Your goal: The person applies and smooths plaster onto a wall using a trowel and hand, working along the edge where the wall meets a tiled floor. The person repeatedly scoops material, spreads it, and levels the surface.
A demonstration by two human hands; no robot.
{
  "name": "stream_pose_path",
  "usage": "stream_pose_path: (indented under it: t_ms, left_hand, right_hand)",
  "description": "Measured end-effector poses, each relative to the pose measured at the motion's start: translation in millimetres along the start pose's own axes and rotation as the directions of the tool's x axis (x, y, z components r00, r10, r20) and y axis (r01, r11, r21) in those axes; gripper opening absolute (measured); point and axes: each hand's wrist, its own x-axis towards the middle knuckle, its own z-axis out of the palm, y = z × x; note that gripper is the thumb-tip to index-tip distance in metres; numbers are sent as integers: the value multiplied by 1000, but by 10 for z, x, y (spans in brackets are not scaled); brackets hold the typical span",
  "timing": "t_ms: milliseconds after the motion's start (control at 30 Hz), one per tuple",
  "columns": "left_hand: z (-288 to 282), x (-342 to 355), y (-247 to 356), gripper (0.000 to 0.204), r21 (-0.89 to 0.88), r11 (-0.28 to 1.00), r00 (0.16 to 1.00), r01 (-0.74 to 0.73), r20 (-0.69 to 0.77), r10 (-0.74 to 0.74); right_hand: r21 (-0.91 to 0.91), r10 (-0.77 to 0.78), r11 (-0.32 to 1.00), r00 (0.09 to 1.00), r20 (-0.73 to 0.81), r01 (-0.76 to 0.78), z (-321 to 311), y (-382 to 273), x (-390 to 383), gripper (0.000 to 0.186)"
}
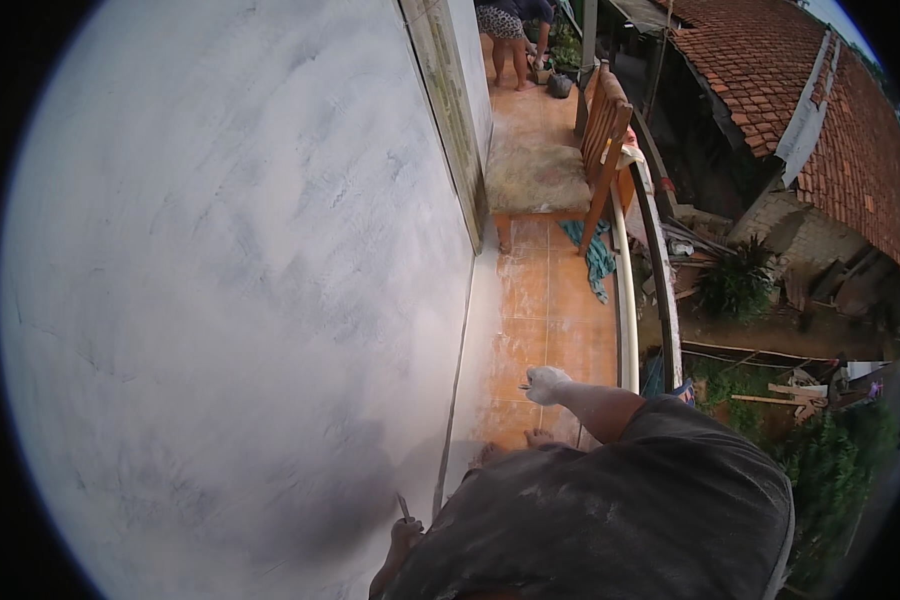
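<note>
At the bottom of the head view my left hand (407, 533) grips a thin flat-looking tool (401, 505), held upright close to the white, patchily coated wall (200, 250). My right hand (548, 386), caked in white dust, is held out over the orange tiled floor (518, 340) with its fingers closed; a small thin dark piece pokes from them, too small to name. My bare feet are partly visible beneath my dark, dusty clothing.
A wooden chair (540, 180) with a grimy seat stands ahead, a teal cloth (598, 260) beside it. Beyond, another person (510, 35) bends near a dark bag (560, 86). A railing (660, 280) runs along the right, above a yard and tiled roofs.
</note>
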Motion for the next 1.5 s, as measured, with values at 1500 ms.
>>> stream_pose_path:
  t_ms: [1500]
  left_hand:
    - [-529, -1412, -3605, 20, -52, 999, 901, -4, -434, -19]
  right_hand:
    - [-209, -256, 917, 904, 342, 339, 2118, -1248, -989, 26]
